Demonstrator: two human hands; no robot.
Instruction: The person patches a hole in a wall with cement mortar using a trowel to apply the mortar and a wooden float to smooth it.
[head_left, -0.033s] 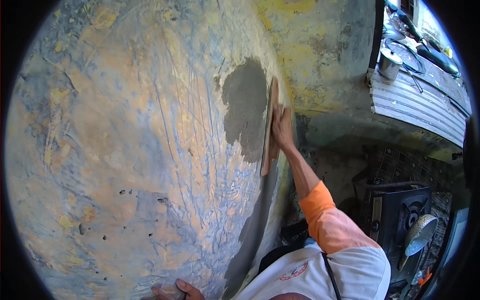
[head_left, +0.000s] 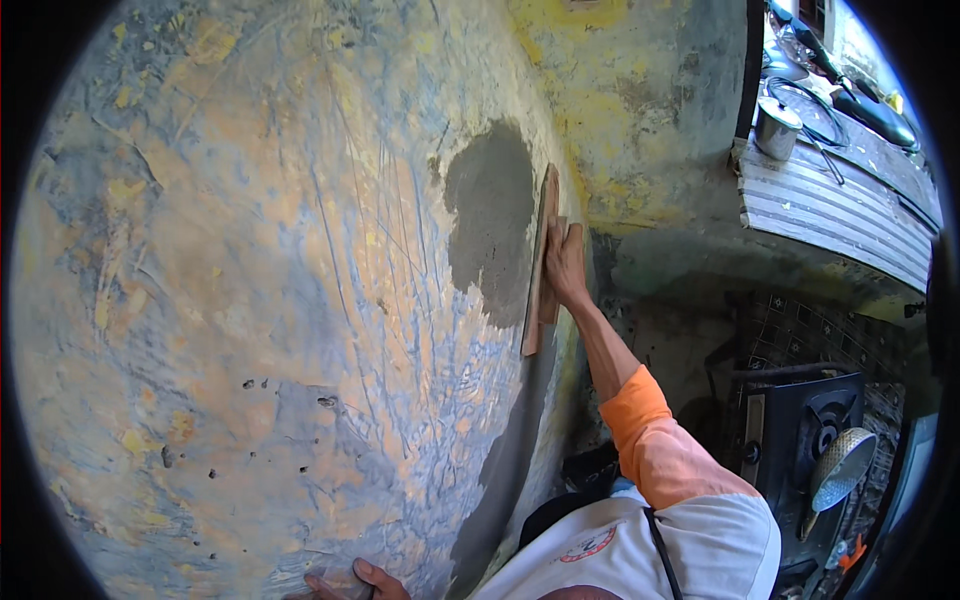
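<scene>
My right hand [head_left: 566,268] is closed round the grip of a long wooden plastering float [head_left: 540,265], held lengthwise against the wall. The float's face lies along the right edge of a patch of wet grey mortar [head_left: 490,220]. A second grey mortar strip [head_left: 515,450] runs below it along the wall's corner. At the lower edge, my left hand [head_left: 378,580] rests against the scratched, patchy wall [head_left: 230,300], thumb and fingers apart and holding nothing. Part of that hand is cut off by the picture's edge.
A yellow-stained side wall [head_left: 650,110] meets the plastered wall at a corner. On the right, a corrugated sheet shelf [head_left: 830,215] carries a metal pot [head_left: 777,128] and pans. Below stand a gas stove [head_left: 800,420] and a perforated ladle-like strainer [head_left: 843,465].
My right hand and the float have slid slightly down along the wall. My left hand stays where it was.
</scene>
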